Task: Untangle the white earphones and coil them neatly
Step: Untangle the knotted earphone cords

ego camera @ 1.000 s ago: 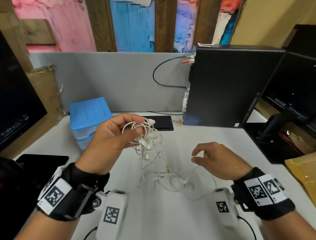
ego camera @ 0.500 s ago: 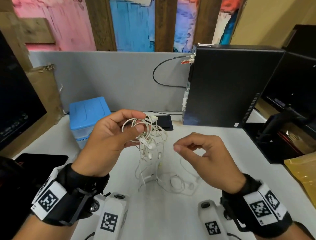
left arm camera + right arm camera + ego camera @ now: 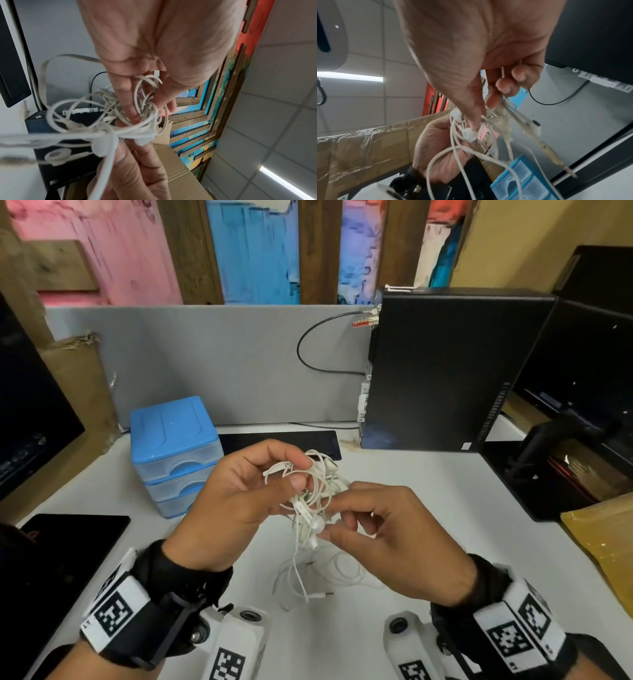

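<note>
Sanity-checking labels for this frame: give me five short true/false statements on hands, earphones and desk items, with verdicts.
1. The left hand holds the tangled white wired earphones lifted above the white desk. True.
2. The right hand rests flat on the desk, away from the cable. False: it is raised, its fingertips pinching at the tangle.
3. The earphones are already wound into a neat coil. False: they are a knotted bunch, with loose loops trailing onto the desk.
4. A blue-lidded plastic drawer box stands left of the hands in the head view. True.
5. The black computer tower lies flat on its side. False: it stands upright at the right.
</note>
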